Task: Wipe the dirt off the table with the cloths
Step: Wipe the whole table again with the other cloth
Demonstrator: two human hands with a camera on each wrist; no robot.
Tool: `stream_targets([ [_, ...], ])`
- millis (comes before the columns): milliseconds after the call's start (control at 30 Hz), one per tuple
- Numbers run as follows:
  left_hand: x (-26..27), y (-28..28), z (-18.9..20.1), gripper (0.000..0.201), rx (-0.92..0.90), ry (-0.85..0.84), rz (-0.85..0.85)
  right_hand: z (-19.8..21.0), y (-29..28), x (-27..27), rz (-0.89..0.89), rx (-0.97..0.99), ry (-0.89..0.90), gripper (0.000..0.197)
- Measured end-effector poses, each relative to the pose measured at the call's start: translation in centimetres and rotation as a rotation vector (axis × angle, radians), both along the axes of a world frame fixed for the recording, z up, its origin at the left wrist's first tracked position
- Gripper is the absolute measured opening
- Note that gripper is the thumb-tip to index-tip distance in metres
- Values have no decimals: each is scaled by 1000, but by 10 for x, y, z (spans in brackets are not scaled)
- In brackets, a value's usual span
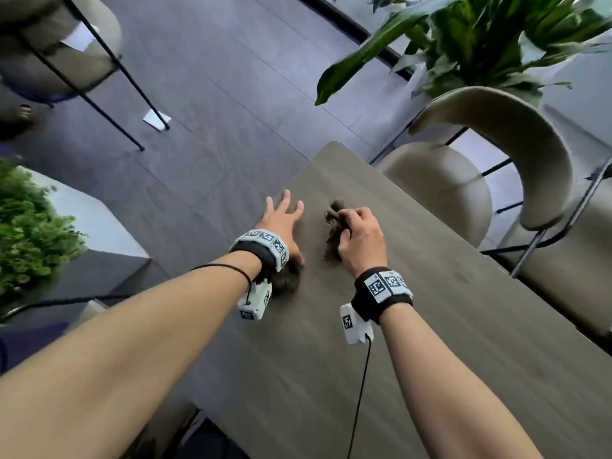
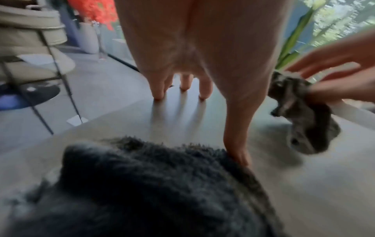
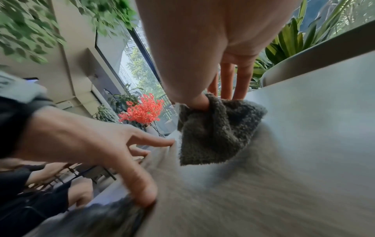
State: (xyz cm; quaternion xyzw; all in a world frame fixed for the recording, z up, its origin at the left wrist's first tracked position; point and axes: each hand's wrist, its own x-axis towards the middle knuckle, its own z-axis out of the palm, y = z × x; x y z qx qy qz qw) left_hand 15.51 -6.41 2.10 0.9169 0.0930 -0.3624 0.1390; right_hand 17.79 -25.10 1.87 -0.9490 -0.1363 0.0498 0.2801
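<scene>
Table: a grey-brown wood-grain table (image 1: 430,326) runs away from the camera, one corner jutting over the floor.
Room: dark grey floor tiles (image 1: 205,94); a window (image 3: 140,67) looks out on greenery, and red flowers (image 3: 144,110) stand near it.
Left hand: the left hand (image 1: 281,220) is spread flat near the table's left edge, fingers (image 2: 205,89) apart with tips on the surface; the thumb presses the edge of a dark fluffy cloth (image 2: 154,189) lying under the wrist.
Right hand: the right hand (image 1: 361,240) is curled, thumb and fingers (image 3: 239,83) pinching a second grey cloth (image 3: 215,129) bunched up, its lower corner hanging down to the table.
Spacing: the two hands sit side by side, close but not touching.
Seating: a beige chair (image 1: 516,154) with a curved back is pulled up on the table's right side; another pale chair (image 1: 66,44) on black legs stands across the floor.
Plants: a broad-leaved plant (image 1: 480,38) rises behind the right-hand chair; a small-leaved bush (image 1: 29,226) sits at the left.
Floor: a white scrap of paper (image 1: 156,120) lies by a chair leg.
Dirt: motion blur hides any marks on the surface.
</scene>
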Motion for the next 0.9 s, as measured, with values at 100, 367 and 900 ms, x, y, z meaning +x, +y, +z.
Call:
stream_targets([
  [100, -2, -1, -6, 140, -2, -24, 2, -13, 18, 25, -47, 20, -25, 39],
  [367, -4, -2, -12, 137, -56, -55, 26, -19, 53, 122, -112, 35, -129, 39],
  [900, -5, -1, -15, 137, -44, -89, 41, -62, 26, 122, 248, -263, -33, 56],
])
